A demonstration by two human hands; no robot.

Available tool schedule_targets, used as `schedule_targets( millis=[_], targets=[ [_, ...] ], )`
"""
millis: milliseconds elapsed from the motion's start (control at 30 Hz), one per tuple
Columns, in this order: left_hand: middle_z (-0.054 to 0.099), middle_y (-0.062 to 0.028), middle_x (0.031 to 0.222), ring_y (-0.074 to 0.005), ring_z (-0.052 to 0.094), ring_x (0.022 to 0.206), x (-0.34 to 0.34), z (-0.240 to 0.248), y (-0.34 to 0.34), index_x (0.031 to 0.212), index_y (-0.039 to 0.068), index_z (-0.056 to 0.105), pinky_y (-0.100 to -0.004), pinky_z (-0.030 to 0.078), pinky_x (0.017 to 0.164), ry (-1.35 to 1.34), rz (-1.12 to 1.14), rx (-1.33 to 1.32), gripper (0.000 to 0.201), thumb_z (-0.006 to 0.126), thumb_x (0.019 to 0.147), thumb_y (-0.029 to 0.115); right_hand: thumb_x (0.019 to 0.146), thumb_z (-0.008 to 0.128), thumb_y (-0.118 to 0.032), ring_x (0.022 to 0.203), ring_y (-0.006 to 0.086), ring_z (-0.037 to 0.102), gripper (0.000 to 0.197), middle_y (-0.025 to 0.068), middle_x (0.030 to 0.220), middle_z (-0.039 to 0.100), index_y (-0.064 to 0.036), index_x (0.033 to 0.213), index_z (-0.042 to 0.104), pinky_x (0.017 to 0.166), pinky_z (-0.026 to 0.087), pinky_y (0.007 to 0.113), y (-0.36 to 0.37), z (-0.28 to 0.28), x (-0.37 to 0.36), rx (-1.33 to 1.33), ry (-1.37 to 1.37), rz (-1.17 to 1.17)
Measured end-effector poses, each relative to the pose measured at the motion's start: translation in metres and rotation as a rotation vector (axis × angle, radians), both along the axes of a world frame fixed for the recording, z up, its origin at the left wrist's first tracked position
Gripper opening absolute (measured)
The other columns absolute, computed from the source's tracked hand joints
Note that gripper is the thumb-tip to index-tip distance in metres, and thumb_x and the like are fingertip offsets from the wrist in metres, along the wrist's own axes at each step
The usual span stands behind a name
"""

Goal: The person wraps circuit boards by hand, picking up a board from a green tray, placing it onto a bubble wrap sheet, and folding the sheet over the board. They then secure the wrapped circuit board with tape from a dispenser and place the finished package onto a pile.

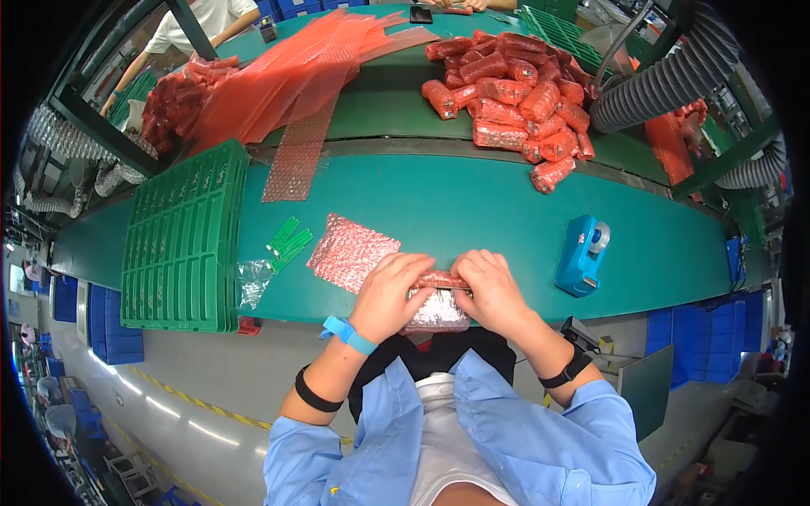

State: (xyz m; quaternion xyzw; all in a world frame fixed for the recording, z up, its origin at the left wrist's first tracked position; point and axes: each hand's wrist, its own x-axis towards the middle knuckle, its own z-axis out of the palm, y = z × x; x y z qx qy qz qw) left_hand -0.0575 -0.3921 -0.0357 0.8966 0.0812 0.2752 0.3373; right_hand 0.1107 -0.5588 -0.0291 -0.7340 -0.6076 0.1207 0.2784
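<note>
At the front edge of the table, my left hand (390, 291) and my right hand (491, 291) close their fingers on the two ends of a rolled part of a pinkish bubble wrap sheet (437, 312). The sheet's loose, shiny part hangs toward me over the table edge. What lies inside the roll, if anything, I cannot make out. Just left of my left hand lies a flat piece of pink bubble wrap (350, 251). Farther left are several thin green strips (291, 244) and a crumpled clear plastic bag (254, 282).
A blue tape dispenser (579, 261) stands at the right. Green slotted trays (181, 244) take up the left. Beyond are a heap of red bubble-wrapped bundles (527, 97) and long red bubble wrap sheets (287, 80). A person (190, 29) is at the far left.
</note>
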Motion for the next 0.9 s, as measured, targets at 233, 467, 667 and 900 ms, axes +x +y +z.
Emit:
schedule_targets(
  millis=[233, 467, 667, 900],
  targets=[
    [0.074, -0.0096, 0.118, -0.0327, 0.069, 0.112, 0.009, 0.001, 0.004, 0.114, 0.007, 0.074, -0.0464, 0.056, 0.099, 0.075, -0.039, 0.061, 0.030, 0.083, 0.086, 0.015, 0.080, 0.080, -0.009, 0.104, 0.0303, 0.061, 0.028, 0.0063, 0.109, 0.063, -0.0114, 0.103, 0.064, 0.092, 0.048, 0.048, 0.002, -0.030, -0.003, 0.263, -0.268, -0.024],
    [0.073, -0.0095, 0.119, -0.0331, 0.069, 0.111, 0.004, -0.014, -0.002, 0.105, 0.007, 0.072, -0.0467, 0.056, 0.098, 0.075, -0.039, 0.121, 0.028, 0.086, 0.081, 0.014, 0.082, 0.084, -0.014, 0.117, 0.0332, 0.063, 0.030, 0.0063, 0.125, 0.068, -0.0120, 0.109, 0.070, 0.103, 0.048, 0.049, -0.005, -0.026, -0.007, 0.294, -0.180, -0.008],
    [0.072, -0.0094, 0.119, -0.0341, 0.069, 0.111, -0.001, -0.015, -0.015, 0.102, 0.007, 0.072, -0.0475, 0.056, 0.099, 0.001, 0.045, 0.180, 0.029, 0.088, 0.079, 0.012, 0.084, 0.086, -0.018, 0.121, 0.0330, 0.064, 0.033, 0.0055, 0.131, 0.071, -0.0116, 0.114, 0.073, 0.107, 0.046, 0.050, -0.016, -0.025, -0.002, 0.243, -0.025, 0.006],
    [0.072, -0.0147, 0.124, -0.0377, 0.067, 0.115, -0.026, 0.003, 0.031, 0.116, 0.004, 0.074, -0.0476, 0.054, 0.101, -0.036, 0.186, 0.032, 0.034, 0.085, 0.085, 0.012, 0.084, 0.086, -0.019, 0.119, 0.0314, 0.065, 0.033, 0.0040, 0.126, 0.075, -0.0108, 0.114, 0.073, 0.107, 0.047, 0.050, -0.017, -0.029, -0.004, 0.225, 0.026, -0.072]
  ],
)
